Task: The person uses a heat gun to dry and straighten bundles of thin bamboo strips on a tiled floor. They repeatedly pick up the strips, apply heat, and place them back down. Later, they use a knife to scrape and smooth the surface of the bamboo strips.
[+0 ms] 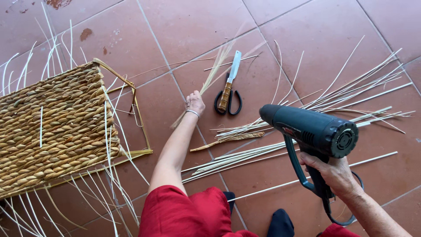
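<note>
My right hand (334, 172) grips the handle of a dark green heat gun (309, 131), its nozzle pointing left above the floor. My left hand (194, 102) reaches forward and is closed on a bundle of pale straw fibres (215, 70) lying on the red floor tiles. Just right of that hand lie black-handled scissors (228, 101) and a knife with a wooden handle (231, 79). A partly woven straw mat on a thin frame (52, 127) lies at the left, loose pale strands sticking out around it.
Many long pale reed strips (351, 94) are spread over the tiles at the right and centre. A twisted straw piece (226, 139) lies among them. My red clothing (184, 215) and dark socks (280, 224) are at the bottom.
</note>
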